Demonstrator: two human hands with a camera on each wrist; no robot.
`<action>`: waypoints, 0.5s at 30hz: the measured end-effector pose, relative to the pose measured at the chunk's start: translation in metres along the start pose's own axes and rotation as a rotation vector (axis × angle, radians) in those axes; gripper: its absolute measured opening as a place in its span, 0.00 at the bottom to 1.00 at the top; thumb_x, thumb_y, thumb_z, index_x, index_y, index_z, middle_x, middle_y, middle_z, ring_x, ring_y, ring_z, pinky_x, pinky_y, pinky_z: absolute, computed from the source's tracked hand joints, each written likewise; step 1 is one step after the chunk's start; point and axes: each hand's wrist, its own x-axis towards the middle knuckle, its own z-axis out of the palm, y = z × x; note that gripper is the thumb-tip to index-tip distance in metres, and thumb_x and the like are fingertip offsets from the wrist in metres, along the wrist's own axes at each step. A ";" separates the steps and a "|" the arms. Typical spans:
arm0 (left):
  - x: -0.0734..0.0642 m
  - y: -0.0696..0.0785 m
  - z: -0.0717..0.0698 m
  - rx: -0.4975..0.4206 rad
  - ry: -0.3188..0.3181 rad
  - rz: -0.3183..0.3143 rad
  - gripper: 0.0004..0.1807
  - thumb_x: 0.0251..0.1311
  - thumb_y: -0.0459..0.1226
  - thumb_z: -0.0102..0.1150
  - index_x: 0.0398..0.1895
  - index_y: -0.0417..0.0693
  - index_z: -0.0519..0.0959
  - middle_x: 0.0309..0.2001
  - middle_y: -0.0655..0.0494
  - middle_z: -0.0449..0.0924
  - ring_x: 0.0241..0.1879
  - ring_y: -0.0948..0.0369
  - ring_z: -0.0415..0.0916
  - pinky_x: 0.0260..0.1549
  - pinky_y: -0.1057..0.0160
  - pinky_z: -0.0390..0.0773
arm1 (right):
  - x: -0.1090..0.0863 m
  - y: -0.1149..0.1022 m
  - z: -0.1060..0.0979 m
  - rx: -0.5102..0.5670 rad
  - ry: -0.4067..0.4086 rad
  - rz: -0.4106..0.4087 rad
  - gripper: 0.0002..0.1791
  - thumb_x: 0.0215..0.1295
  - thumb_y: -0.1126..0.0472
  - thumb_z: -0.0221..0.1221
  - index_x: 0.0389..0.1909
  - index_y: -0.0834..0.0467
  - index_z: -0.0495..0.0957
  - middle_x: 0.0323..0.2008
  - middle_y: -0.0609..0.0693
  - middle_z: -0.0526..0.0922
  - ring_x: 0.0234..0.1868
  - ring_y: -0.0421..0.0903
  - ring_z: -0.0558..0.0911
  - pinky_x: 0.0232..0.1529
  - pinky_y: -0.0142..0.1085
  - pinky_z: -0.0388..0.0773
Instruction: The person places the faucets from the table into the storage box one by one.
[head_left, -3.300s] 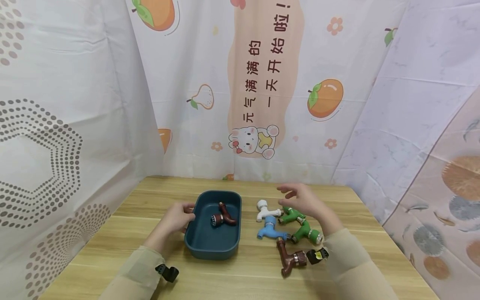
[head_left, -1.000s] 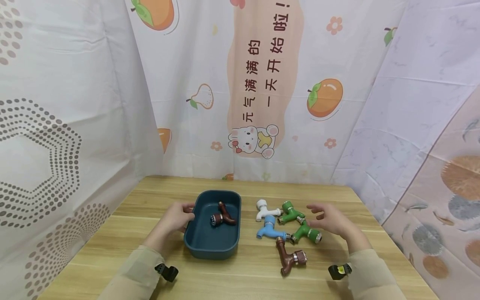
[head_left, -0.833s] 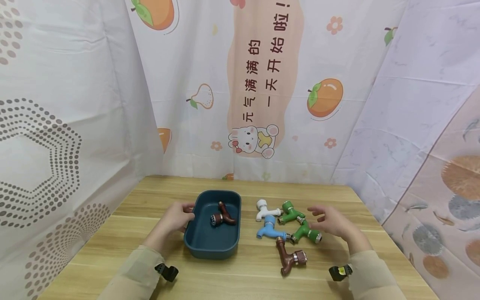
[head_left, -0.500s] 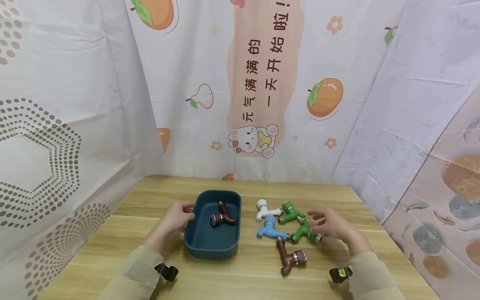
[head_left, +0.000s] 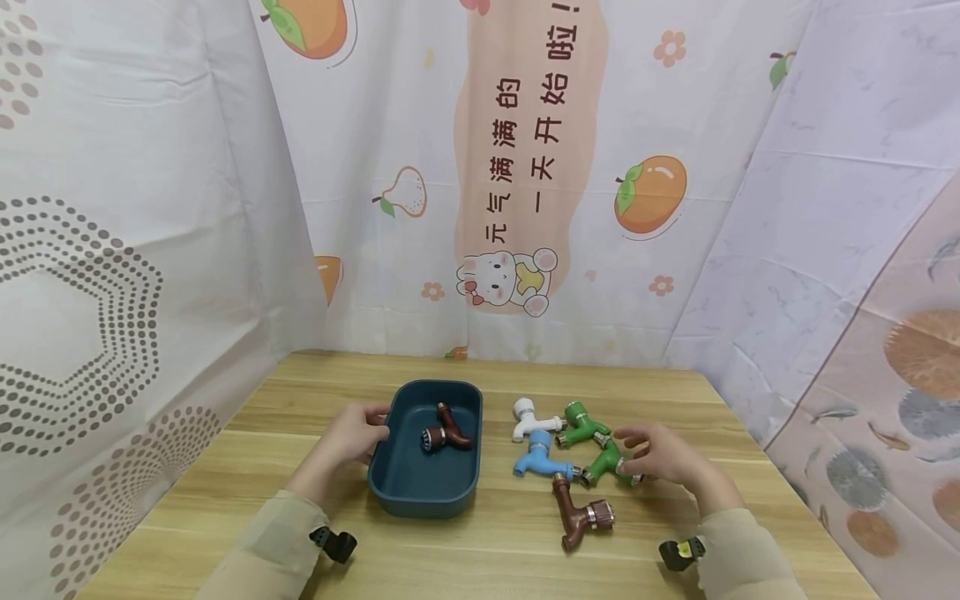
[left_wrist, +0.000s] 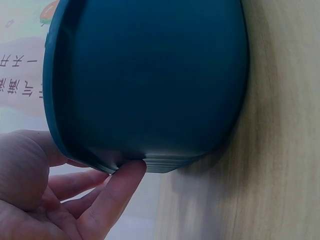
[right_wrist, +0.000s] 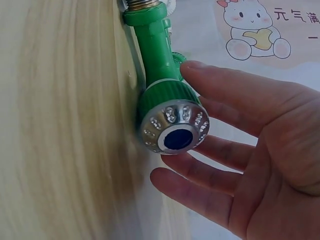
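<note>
A dark teal plastic box [head_left: 423, 507] sits left of centre with one brown faucet [head_left: 446, 432] in it. My left hand [head_left: 356, 433] holds its left side; in the left wrist view the fingers [left_wrist: 117, 187] press the outer wall and the thumb reaches over the rim. To the right, my right hand [head_left: 660, 454] spreads its fingers [right_wrist: 190, 195] around the knob end of a green faucet [right_wrist: 170, 100], thumb and fingers apart. Another green faucet [head_left: 577, 423], a white faucet [head_left: 528, 419], a blue faucet [head_left: 540, 458] and a second brown faucet [head_left: 577, 517] lie nearby.
The wooden table [head_left: 510, 567] carries everything. A printed curtain [head_left: 405, 275] hangs along its back edge, with more patterned cloth at the left and right sides. Around the right hand, the faucets lie close together.
From above the back of the faucets, my right hand has come right and toward me, then edged in over the near green faucet's knob. The left hand and the box stay put.
</note>
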 end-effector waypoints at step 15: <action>0.000 0.000 0.000 -0.009 -0.002 -0.009 0.27 0.62 0.27 0.57 0.66 0.33 0.74 0.52 0.37 0.79 0.39 0.50 0.82 0.23 0.53 0.86 | 0.000 0.007 0.003 -0.074 -0.013 -0.046 0.32 0.52 0.63 0.75 0.60 0.64 0.79 0.50 0.64 0.82 0.47 0.59 0.82 0.43 0.48 0.83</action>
